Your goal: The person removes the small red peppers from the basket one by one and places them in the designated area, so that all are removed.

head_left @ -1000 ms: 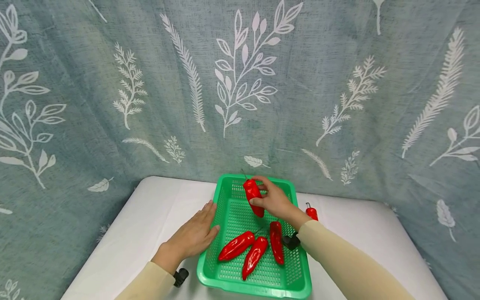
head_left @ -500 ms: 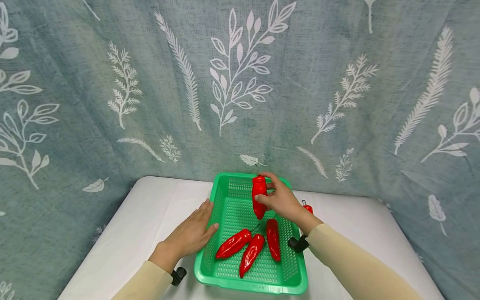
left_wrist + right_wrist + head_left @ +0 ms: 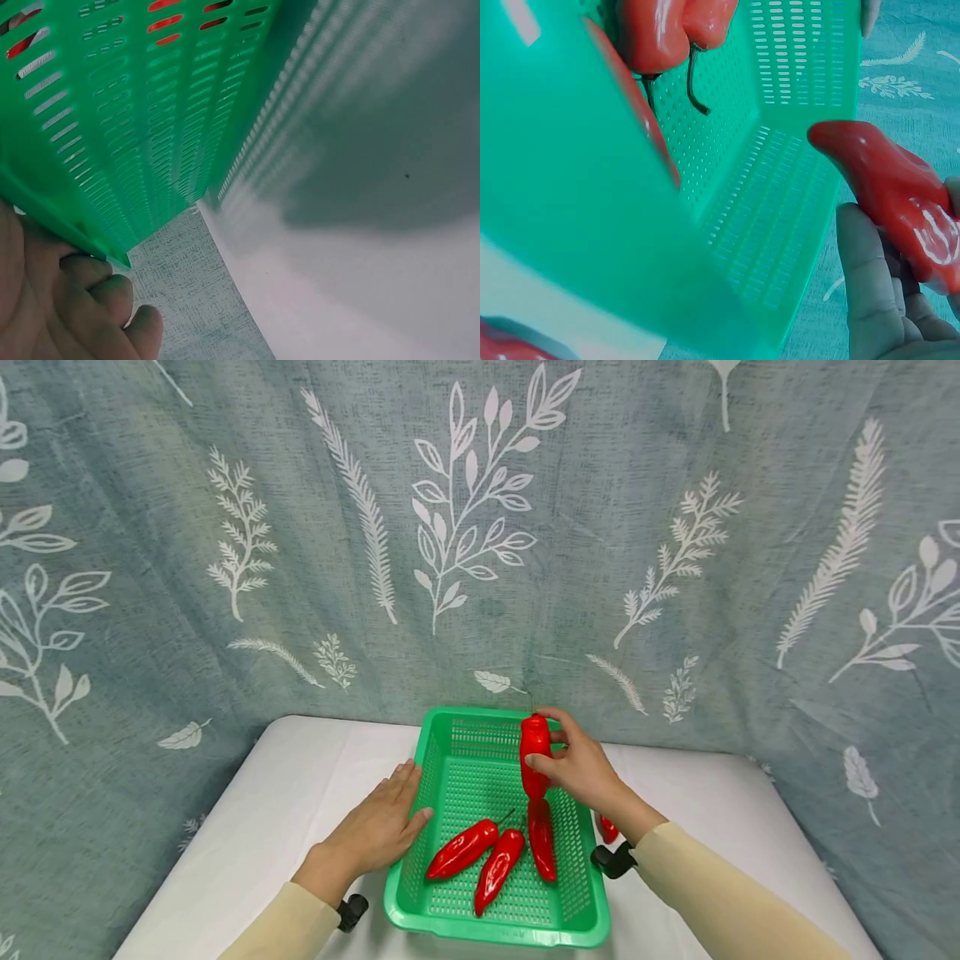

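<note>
My right hand (image 3: 581, 768) pinches a red pepper (image 3: 534, 747) between thumb and fingers, above the far right part of a green plastic basket (image 3: 495, 932). Its stem points up and its tip down; in the right wrist view this pepper (image 3: 900, 195) shows shiny and pointed. Straight-fingered, my left hand (image 3: 375, 822) rests along the basket's left rim, and the left wrist view shows its fingertips (image 3: 112, 296) at that rim. Inside the basket lie three more peppers: a left one (image 3: 462, 850), a middle one (image 3: 499, 871) and a right one (image 3: 542, 843), which the held pepper's tip overlaps.
Outside the basket's right wall another red pepper (image 3: 607, 828) lies on the white table (image 3: 300, 777), partly hidden by my right forearm. A grey-green curtain (image 3: 480, 527) with white leaf prints hangs behind the table's far edge.
My right hand has carried the pepper rightward across the basket and turned it more upright. The left hand keeps its place on the rim. The head view has shifted slightly.
</note>
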`<state>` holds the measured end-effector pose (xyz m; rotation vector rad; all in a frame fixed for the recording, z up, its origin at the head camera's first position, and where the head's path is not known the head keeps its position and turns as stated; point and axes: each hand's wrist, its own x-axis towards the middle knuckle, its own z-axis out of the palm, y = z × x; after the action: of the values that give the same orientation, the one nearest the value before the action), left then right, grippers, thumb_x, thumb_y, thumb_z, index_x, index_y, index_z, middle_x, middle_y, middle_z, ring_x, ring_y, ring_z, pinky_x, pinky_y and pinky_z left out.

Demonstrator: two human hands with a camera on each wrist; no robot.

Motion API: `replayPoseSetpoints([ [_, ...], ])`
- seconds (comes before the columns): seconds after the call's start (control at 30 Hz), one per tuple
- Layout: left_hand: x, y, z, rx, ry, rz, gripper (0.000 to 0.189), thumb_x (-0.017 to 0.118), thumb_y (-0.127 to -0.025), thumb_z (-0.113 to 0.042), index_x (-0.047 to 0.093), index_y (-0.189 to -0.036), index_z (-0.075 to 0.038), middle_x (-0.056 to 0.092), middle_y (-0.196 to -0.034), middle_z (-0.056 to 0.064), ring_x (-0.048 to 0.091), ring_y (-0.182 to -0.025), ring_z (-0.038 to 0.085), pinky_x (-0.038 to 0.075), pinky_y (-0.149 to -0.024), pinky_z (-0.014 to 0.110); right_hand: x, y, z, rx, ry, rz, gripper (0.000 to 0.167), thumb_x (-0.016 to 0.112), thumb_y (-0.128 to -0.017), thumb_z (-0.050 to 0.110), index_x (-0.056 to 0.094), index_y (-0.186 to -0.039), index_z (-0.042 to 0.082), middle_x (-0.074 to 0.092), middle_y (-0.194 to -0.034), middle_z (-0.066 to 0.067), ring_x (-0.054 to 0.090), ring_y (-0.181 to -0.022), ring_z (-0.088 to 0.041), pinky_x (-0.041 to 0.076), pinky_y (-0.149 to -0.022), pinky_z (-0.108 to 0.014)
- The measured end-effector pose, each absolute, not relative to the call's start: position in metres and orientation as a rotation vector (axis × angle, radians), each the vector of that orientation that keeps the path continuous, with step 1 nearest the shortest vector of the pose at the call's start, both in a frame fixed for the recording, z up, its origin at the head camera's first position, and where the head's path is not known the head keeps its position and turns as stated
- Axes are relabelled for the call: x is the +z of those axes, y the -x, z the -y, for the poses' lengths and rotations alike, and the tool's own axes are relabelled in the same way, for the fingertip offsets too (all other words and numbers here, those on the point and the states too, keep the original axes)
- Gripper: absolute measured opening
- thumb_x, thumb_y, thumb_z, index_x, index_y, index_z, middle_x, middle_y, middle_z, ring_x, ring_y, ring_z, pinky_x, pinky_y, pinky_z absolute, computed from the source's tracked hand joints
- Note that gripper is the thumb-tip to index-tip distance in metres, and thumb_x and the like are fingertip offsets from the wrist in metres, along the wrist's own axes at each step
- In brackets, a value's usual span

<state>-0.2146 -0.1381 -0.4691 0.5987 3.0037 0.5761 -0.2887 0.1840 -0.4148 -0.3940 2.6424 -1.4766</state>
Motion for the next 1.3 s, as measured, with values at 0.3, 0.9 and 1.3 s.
replayPoseSetpoints([
  [0.3,-0.467,0.213,0.14,0.503,-0.642,-3.042,0.064,0.041,-0.115,-0.033,0.027,-0.164,0.007,0.024,-0.173,0.023,0.024,-0.161,0.039,0.024,-0.131,0.055,-0.413,0.282,-0.202,-1.517,0.338,-2.611,0.075,0.076,-0.097,0.02,0.037,-0.161,0.02,0.059,-0.141,-0.026,0.074,-0.107,-0.033,0.068,-0.071,-0.047],
  [0.9,-0.474,0.21,0.139,0.533,-0.643,-3.077,0.062,0.043,-0.114,-0.029,0.028,-0.163,0.006,0.028,-0.171,0.023,0.029,-0.159,0.039,0.026,-0.131,0.054,-0.402,0.277,-0.261,-1.485,0.249,-2.685,0.078,0.075,-0.099,0.023,0.035,-0.164,0.016,0.059,-0.14,-0.03,0.074,-0.098,-0.029,0.068,-0.072,-0.045],
  [1.3,-0.478,0.213,0.136,0.585,-0.624,-3.075,0.063,0.043,-0.115,-0.029,0.025,-0.165,0.005,0.027,-0.172,0.021,0.027,-0.161,0.035,0.026,-0.131,0.053,-0.415,0.277,-0.307,-1.397,0.099,-2.742,0.083,0.075,-0.099,0.026,0.028,-0.167,0.017,0.05,-0.149,-0.033,0.065,-0.118,-0.047,0.068,-0.071,-0.042],
])
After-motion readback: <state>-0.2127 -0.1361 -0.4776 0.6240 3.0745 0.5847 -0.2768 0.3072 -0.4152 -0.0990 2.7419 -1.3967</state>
